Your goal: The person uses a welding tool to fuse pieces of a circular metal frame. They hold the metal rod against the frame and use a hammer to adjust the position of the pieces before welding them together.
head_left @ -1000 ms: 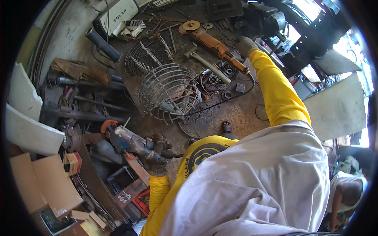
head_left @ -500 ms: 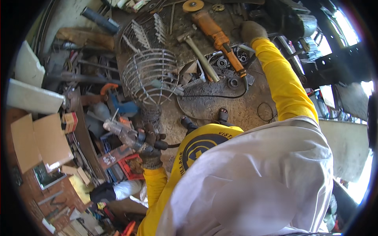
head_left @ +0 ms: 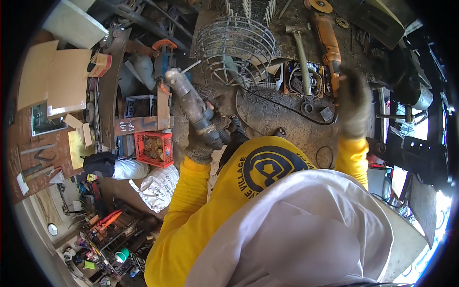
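Note:
My gloved left hand is closed round the rear of a worn grey angle grinder. Its head points away from me, and a thin rod sticks out beside the head. My gloved right hand is smeared by motion, so its fingers cannot be made out. It hovers close to the back end of an orange angle grinder lying on the workbench. A hammer lies left of that grinder. Further left sits a round cage of bent metal rods.
A black cable curves above the floor. A red crate of discs and a white sack stand on my left. Past them are cardboard sheets. A grinding disc lies on the bench's far side.
My right hand has drawn back from the far right of the bench toward me. My left hand still holds the grey angle grinder. The whole view has turned, so the bench things sit further right.

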Demonstrator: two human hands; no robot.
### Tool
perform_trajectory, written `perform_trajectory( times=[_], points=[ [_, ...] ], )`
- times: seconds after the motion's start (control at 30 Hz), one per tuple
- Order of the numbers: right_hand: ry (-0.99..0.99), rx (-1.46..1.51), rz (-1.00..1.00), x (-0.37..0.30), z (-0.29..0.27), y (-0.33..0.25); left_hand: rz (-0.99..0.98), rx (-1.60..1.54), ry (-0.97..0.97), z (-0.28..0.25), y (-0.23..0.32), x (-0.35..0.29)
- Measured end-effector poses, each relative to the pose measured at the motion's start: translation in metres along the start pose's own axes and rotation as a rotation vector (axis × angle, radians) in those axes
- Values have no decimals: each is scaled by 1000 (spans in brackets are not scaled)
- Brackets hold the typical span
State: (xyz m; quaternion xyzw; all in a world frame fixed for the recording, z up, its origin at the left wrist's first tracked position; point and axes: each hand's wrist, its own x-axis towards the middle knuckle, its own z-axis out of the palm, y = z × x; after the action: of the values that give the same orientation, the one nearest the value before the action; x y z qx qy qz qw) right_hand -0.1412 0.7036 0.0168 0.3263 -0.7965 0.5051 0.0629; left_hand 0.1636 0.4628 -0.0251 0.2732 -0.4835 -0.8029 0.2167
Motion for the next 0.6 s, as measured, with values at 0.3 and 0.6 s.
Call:
perform_trajectory(
  times=[0.3,0.6],
  points=[
    [-818,756,522,-39,97,-42,39,-149,-207,3,-19,7],
    [-919,977,684,-48,127,-75,-34,-177,-86,16,-5,-21]
  ],
)
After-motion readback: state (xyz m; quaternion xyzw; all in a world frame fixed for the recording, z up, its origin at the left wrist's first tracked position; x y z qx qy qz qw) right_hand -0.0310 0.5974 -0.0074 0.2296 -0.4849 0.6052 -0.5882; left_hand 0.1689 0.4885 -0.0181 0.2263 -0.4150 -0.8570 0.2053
